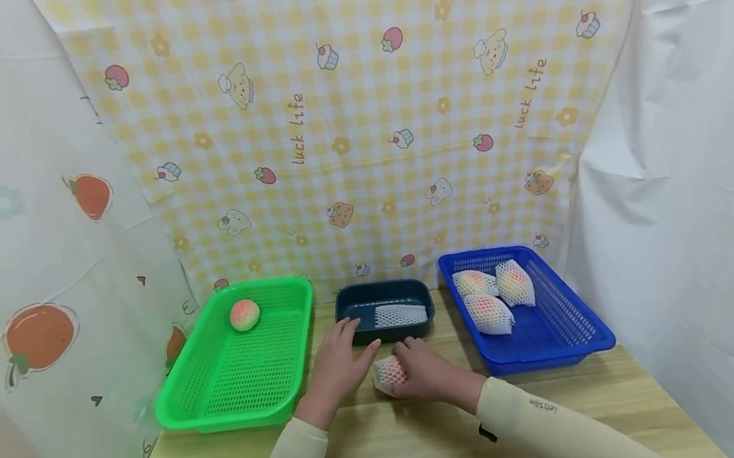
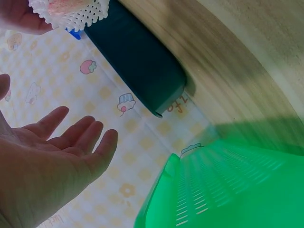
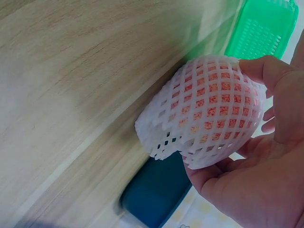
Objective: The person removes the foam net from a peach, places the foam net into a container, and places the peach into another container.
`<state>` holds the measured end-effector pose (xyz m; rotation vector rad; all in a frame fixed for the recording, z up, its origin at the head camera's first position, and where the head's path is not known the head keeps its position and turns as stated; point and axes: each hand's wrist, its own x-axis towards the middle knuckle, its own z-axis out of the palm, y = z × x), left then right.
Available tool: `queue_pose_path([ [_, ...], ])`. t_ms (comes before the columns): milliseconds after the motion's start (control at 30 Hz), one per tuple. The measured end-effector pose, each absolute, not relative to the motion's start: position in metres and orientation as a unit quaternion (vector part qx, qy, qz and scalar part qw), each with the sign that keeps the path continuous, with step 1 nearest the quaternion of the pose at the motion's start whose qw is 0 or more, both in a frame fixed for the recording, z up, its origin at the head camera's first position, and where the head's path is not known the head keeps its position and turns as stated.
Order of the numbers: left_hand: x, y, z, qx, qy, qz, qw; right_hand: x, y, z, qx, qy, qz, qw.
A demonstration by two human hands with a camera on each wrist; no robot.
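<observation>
My right hand [image 1: 423, 371] grips a peach in a white foam net [image 3: 213, 104], low over the table in front of the dark teal tray [image 1: 348, 306]. In the right wrist view, thumb and fingers curl around opposite sides of the netted fruit, and the net's loose end sticks out away from the palm. To the left of it, my left hand [image 1: 336, 364] holds nothing. Its fingers are relaxed and spread, as the left wrist view shows, and its fingertips overlap the tray's near left corner in the head view. One flat foam net [image 1: 400, 315] lies inside the tray.
A green basket [image 1: 258, 409] on the left holds one bare peach [image 1: 245, 314]. On the right, a blue basket [image 1: 551, 353] contains three netted peaches [image 1: 489, 313]. Behind them hangs a yellow checked cloth [image 1: 363, 185], with white cloth at both sides.
</observation>
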<state>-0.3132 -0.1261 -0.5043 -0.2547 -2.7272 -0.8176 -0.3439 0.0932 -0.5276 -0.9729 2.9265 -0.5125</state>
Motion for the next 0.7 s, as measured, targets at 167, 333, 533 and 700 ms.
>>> queue_pose_path([
  [167, -0.314, -0.126, -0.506, -0.091, -0.944, -0.284, 0.141, -0.343, 0.093, -0.526, -0.31, 0.937, -0.159, 0.007],
  [333, -0.314, -0.125, -0.507, -0.094, -0.942, -0.289, 0.14, -0.344, 0.096, -0.524, -0.312, 0.936, -0.162, -0.004],
  [533, -0.314, -0.126, -0.509, -0.098, -0.943, -0.286, 0.142, -0.349, 0.102, -0.527, -0.293, 0.936, -0.195, 0.026],
  [700, -0.314, -0.125, -0.51, -0.091, -0.945, -0.284, 0.135, -0.354, 0.107, -0.532, -0.291, 0.928, -0.229, 0.048],
])
